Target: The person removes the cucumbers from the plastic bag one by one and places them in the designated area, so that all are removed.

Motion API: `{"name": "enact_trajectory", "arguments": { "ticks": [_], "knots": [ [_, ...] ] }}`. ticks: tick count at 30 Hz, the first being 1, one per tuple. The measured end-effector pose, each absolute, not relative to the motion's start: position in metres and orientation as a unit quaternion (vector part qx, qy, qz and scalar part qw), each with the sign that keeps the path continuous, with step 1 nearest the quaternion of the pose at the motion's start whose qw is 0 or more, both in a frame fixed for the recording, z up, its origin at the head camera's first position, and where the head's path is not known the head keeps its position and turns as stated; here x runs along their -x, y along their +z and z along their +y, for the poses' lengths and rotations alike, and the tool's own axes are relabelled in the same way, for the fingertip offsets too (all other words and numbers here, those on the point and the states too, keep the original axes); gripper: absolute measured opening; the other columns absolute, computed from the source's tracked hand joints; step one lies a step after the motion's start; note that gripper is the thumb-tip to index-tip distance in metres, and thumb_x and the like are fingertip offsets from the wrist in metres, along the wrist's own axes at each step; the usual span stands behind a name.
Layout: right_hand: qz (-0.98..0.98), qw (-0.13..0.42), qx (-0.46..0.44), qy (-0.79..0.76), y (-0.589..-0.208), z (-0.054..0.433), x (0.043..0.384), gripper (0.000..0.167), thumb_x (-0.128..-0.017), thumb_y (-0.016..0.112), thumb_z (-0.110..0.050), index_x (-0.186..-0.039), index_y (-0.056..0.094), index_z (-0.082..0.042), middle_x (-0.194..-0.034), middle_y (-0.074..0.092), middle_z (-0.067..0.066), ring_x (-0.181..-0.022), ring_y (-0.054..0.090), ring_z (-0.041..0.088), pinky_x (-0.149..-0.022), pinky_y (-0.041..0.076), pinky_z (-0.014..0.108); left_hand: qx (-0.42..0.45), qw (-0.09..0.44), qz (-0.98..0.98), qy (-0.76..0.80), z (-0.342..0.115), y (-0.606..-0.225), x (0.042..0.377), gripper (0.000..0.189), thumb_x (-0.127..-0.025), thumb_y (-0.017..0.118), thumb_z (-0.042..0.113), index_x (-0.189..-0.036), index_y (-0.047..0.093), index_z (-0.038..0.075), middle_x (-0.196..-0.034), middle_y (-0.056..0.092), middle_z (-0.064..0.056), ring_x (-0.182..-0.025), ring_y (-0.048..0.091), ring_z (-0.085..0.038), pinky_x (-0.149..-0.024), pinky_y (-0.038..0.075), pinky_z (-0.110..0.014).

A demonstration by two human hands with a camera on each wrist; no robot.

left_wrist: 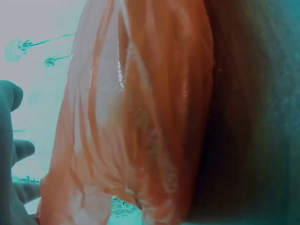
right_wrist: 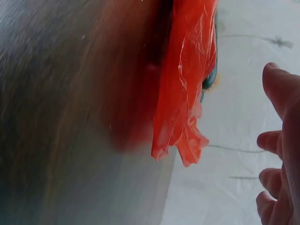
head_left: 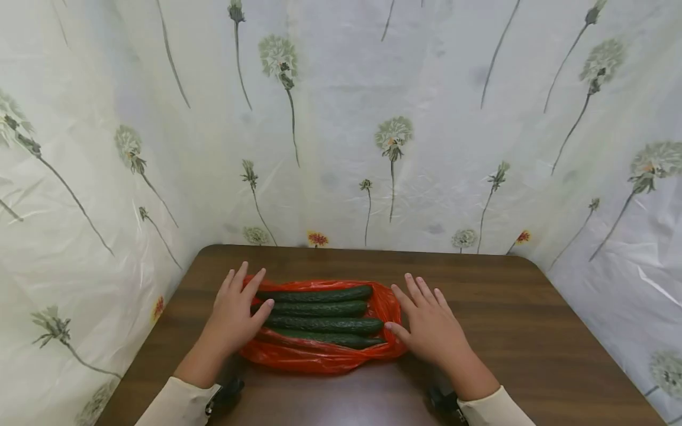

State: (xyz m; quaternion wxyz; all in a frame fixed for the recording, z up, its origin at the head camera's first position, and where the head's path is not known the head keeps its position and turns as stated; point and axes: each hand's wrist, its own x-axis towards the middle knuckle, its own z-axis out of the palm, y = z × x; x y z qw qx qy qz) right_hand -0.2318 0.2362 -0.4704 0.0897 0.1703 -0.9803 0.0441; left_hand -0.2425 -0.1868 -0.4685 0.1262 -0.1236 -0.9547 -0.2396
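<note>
Several dark green cucumbers [head_left: 330, 325] lie side by side, lengthwise from left to right, in a red plastic bag [head_left: 319, 359] whose opening is spread wide and faces up. My left hand [head_left: 231, 322], fingers straight and spread, is over the bag's left end, its thumb overlapping the cucumbers' ends in the head view. At the bag's right end, my right hand [head_left: 434, 328] has its fingers extended, the thumb right at the red edge. The right wrist view shows the right hand's fingers [right_wrist: 276, 89] apart from the bag, with nothing between them.
A brown wooden table [head_left: 506, 307] with rounded far corners bears the bag. Behind it and along both sides hangs a pale curtain [head_left: 330, 130] printed with dandelions. Dark wrist devices [head_left: 226, 395] sit at the cream sleeves [head_left: 178, 405].
</note>
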Motion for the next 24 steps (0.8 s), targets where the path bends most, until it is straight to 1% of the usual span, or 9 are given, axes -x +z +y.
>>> {"name": "enact_trajectory", "arguments": {
  "ticks": [4, 7, 11, 16, 18, 20, 22, 24],
  "knots": [
    [-0.978, 0.100, -0.177, 0.052, -0.474, 0.231, 0.231, 0.081, -0.096, 0.062, -0.064, -0.162, 0.041, -0.022, -0.173, 0.022, 0.016, -0.159, 0.022, 0.040, -0.124, 0.020, 0.067, 0.093, 0.146, -0.946, -0.275, -0.189, -0.473, 0.238, 0.070, -0.102, 0.063, 0.040, -0.163, 0.038, 0.018, -0.172, 0.015, -0.024, -0.153, 0.016, -0.057, -0.111, 0.027, -0.082],
    [-0.977, 0.091, -0.186, 0.056, -0.477, 0.226, 0.231, 0.080, -0.097, 0.059, -0.066, -0.162, 0.042, -0.024, -0.173, 0.022, 0.015, -0.159, 0.022, 0.040, -0.125, 0.021, 0.065, 0.066, 0.155, -0.940, -0.297, -0.191, -0.477, 0.234, 0.068, -0.101, 0.064, 0.036, -0.161, 0.039, 0.015, -0.171, 0.015, -0.026, -0.152, 0.019, -0.058, -0.110, 0.029, -0.081],
    [-0.977, 0.080, -0.187, 0.058, -0.479, 0.220, 0.228, 0.079, -0.096, 0.059, -0.067, -0.162, 0.043, -0.025, -0.173, 0.022, 0.013, -0.159, 0.023, 0.039, -0.126, 0.020, 0.063, 0.054, 0.150, -0.935, -0.318, -0.194, -0.480, 0.233, 0.068, -0.102, 0.063, 0.036, -0.161, 0.039, 0.013, -0.170, 0.015, -0.028, -0.150, 0.023, -0.058, -0.110, 0.030, -0.080],
    [-0.977, 0.078, -0.190, 0.061, -0.480, 0.214, 0.228, 0.079, -0.096, 0.059, -0.067, -0.161, 0.044, -0.024, -0.172, 0.027, 0.015, -0.158, 0.025, 0.039, -0.126, 0.021, 0.063, 0.035, 0.130, -0.928, -0.347, -0.198, -0.483, 0.233, 0.069, -0.103, 0.062, 0.037, -0.162, 0.036, 0.015, -0.169, 0.015, -0.031, -0.149, 0.024, -0.059, -0.108, 0.032, -0.081],
    [-0.976, 0.077, -0.192, 0.065, -0.480, 0.212, 0.229, 0.079, -0.096, 0.059, -0.067, -0.161, 0.044, -0.024, -0.170, 0.030, 0.016, -0.158, 0.026, 0.040, -0.126, 0.022, 0.063, 0.033, 0.123, -0.925, -0.359, -0.200, -0.484, 0.234, 0.069, -0.103, 0.062, 0.036, -0.163, 0.034, 0.015, -0.168, 0.018, -0.032, -0.149, 0.025, -0.060, -0.109, 0.031, -0.081],
    [-0.976, 0.075, -0.192, 0.071, -0.479, 0.211, 0.230, 0.078, -0.097, 0.059, -0.067, -0.161, 0.044, -0.024, -0.170, 0.032, 0.016, -0.158, 0.026, 0.040, -0.126, 0.022, 0.063, 0.036, 0.118, -0.918, -0.376, -0.203, -0.487, 0.234, 0.069, -0.103, 0.063, 0.034, -0.163, 0.034, 0.015, -0.167, 0.024, -0.030, -0.149, 0.028, -0.057, -0.111, 0.031, -0.079],
    [-0.976, 0.071, -0.191, 0.079, -0.479, 0.209, 0.231, 0.078, -0.097, 0.058, -0.067, -0.161, 0.043, -0.024, -0.170, 0.032, 0.016, -0.158, 0.026, 0.039, -0.126, 0.021, 0.063, 0.039, 0.108, -0.911, -0.395, -0.205, -0.490, 0.235, 0.070, -0.104, 0.063, 0.034, -0.164, 0.032, 0.017, -0.166, 0.031, -0.027, -0.149, 0.034, -0.053, -0.113, 0.033, -0.075],
    [-0.976, 0.068, -0.190, 0.085, -0.479, 0.207, 0.232, 0.079, -0.097, 0.058, -0.067, -0.162, 0.042, -0.025, -0.170, 0.031, 0.016, -0.158, 0.025, 0.039, -0.126, 0.021, 0.063, 0.035, 0.089, -0.902, -0.420, -0.207, -0.492, 0.235, 0.071, -0.104, 0.063, 0.036, -0.165, 0.030, 0.022, -0.164, 0.038, -0.024, -0.146, 0.042, -0.050, -0.113, 0.037, -0.071]
  ]
}}
